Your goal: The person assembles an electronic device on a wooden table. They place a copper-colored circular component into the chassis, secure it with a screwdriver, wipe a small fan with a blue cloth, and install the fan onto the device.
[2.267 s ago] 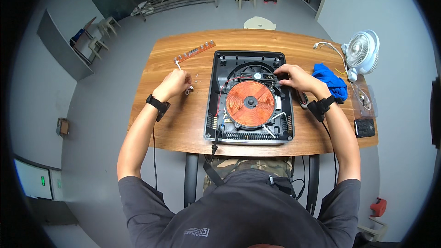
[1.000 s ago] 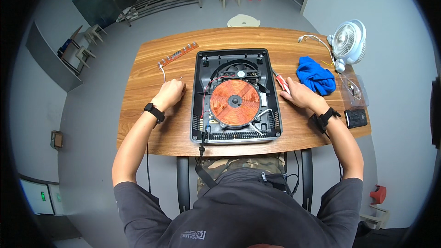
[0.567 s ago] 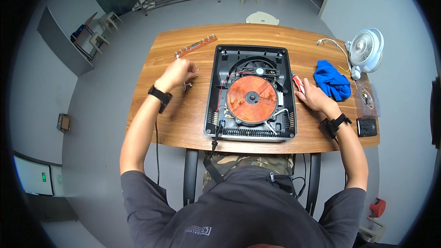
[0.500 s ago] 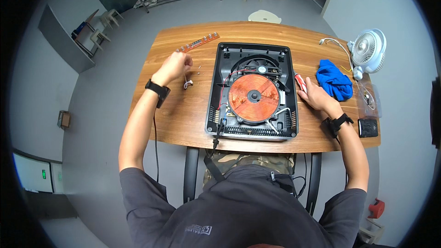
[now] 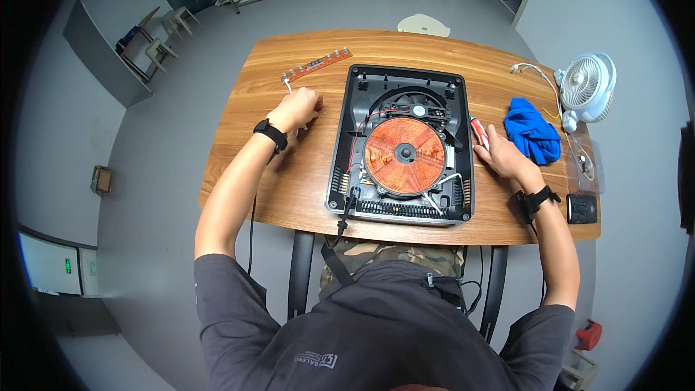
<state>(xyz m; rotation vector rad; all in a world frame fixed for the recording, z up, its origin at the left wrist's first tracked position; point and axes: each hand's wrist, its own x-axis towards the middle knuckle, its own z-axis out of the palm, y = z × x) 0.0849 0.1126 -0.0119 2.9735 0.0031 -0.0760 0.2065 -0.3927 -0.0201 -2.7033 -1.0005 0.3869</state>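
An open induction cooker base (image 5: pixel 339 166) lies on the table, its round copper coil (image 5: pixel 391 170) and black fan (image 5: pixel 398 101) exposed. To its left, my left hand (image 5: pixel 295 110) reaches down to the tabletop with fingers drawn together; whatever they pinch is hidden. A narrow orange circuit board (image 5: pixel 318 65) with several buttons lies beyond that hand, a white cable (image 5: pixel 287 85) at its near end. On the cooker's right, my right hand (image 5: pixel 507 158) rests on the table, closed around the red and white handle of a screwdriver (image 5: pixel 478 132). The tool's shaft is not visible.
A blue cloth (image 5: pixel 532 130) lies right of my right hand. Beyond it stand a small white fan (image 5: pixel 586 87) with its cable, a clear plastic tray (image 5: pixel 595 166) and a black box-shaped object (image 5: pixel 581 209). A power cord (image 5: pixel 343 223) hangs over the wooden table's (image 5: pixel 282 195) near edge.
My left hand has moved right and slightly nearer, now covering the spot where small metal bits lay. My right hand stays at the screwdriver. The whole view has shifted slightly.
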